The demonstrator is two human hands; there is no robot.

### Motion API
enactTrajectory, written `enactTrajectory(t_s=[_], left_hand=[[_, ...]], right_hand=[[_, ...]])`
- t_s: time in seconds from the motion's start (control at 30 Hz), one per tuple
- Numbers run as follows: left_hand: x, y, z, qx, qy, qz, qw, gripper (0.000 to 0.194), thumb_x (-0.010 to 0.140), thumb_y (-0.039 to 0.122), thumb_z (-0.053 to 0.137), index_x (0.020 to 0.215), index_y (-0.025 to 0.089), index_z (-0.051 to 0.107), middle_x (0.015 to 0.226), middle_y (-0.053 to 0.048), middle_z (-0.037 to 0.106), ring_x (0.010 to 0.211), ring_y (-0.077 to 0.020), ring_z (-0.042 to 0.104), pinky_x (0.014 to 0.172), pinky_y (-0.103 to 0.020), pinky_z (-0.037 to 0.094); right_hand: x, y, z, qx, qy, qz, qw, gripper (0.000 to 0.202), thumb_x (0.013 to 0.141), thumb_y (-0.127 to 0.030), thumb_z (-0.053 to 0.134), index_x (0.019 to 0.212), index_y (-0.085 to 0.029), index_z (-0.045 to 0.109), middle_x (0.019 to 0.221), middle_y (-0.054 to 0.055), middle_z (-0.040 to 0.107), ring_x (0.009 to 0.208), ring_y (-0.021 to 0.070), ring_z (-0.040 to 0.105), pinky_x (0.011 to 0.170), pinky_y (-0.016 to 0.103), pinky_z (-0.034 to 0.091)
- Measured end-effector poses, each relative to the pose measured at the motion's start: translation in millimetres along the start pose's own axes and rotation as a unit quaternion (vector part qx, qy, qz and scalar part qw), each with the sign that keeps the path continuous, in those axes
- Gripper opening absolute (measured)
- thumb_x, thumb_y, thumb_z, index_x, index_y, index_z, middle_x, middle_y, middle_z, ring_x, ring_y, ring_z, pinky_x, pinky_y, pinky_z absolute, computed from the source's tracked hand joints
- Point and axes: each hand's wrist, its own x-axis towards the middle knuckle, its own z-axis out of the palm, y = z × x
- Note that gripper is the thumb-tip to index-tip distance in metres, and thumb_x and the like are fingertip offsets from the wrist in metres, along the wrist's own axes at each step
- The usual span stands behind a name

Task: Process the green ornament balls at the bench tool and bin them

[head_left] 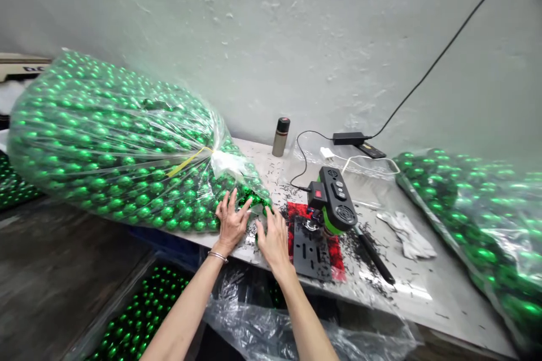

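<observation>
A large clear plastic bag (pixel 127 141) full of shiny green balls lies on its side on the left of the table, gathered with a yellow tie (pixel 188 162). Loose green balls (pixel 254 198) show at a torn or open spot near its right end. My left hand (pixel 232 223) rests against the bag beside that spot, fingers spread. Just to the right, my right hand (pixel 273 237) is open, thumb apart from the curved fingers, its fingertips close to the balls. I see nothing held in either hand.
Right of my hands stands a black and green machine (pixel 339 200) on a slotted plate (pixel 311 251) with a black handle (pixel 376 259). Black scraps litter the table (pixel 449 293). A spray can (pixel 280 136), white gloves (pixel 409 234) and another bag (pixel 478 225) of green balls are nearby.
</observation>
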Motion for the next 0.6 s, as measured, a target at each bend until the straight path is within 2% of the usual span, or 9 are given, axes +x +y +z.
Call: enactTrajectory(t_s=[0.17,0.27,0.33,0.47,0.6], left_hand=[[-2.2,4.5,-4.6,-0.002,-0.007,0.072,0.997,0.03,0.097,0.03,0.052,0.12,0.033,0.071,0.143,-0.01,0.056,0.137,-0.0304,0.042,0.111,-0.051,0.019],[-5.2,8.1,-6.2,-0.012,-0.008,0.14,0.99,0.027,0.096,0.029,0.053,0.113,0.031,0.073,0.124,-0.009,0.068,0.122,-0.0257,0.054,0.11,-0.047,0.021],[-8.2,11.6,-6.7,-0.03,-0.031,0.173,0.984,0.025,0.095,0.027,0.054,0.11,0.031,0.074,0.112,-0.007,0.071,0.113,-0.023,0.059,0.107,-0.044,0.024],[-16.3,21.5,-7.5,-0.037,-0.092,0.193,0.976,0.028,0.095,0.019,0.049,0.109,0.026,0.072,0.087,-0.004,0.071,0.093,-0.019,0.062,0.1,-0.039,0.031],[-26.1,33.9,-8.3,-0.005,-0.114,0.196,0.974,0.027,0.097,0.017,0.046,0.111,0.02,0.069,0.078,-0.005,0.066,0.082,-0.0194,0.06,0.089,-0.037,0.037]], right_hand=[[-37.1,8.8,4.7,-0.042,-0.021,-0.018,0.999,0.053,0.09,-0.037,0.055,0.139,-0.017,0.049,0.144,0.019,0.05,0.132,0.0309,0.05,0.104,0.047,0.046],[-44.8,13.7,8.3,-0.062,-0.049,-0.038,0.996,0.047,0.089,-0.028,0.055,0.135,-0.019,0.052,0.137,0.017,0.056,0.126,0.0297,0.055,0.101,0.046,0.048],[-46.8,16.8,9.0,-0.073,-0.066,-0.053,0.994,0.043,0.088,-0.022,0.052,0.131,-0.02,0.055,0.129,0.015,0.062,0.119,0.028,0.059,0.098,0.044,0.049],[-50.5,22.0,4.6,-0.096,-0.078,-0.043,0.991,0.04,0.087,-0.017,0.05,0.126,-0.018,0.057,0.119,0.014,0.066,0.107,0.0258,0.062,0.094,0.042,0.05],[-53.4,30.0,-7.7,-0.099,-0.073,-0.027,0.992,0.038,0.088,-0.021,0.051,0.125,-0.019,0.057,0.112,0.013,0.067,0.103,0.0248,0.062,0.092,0.04,0.049]])
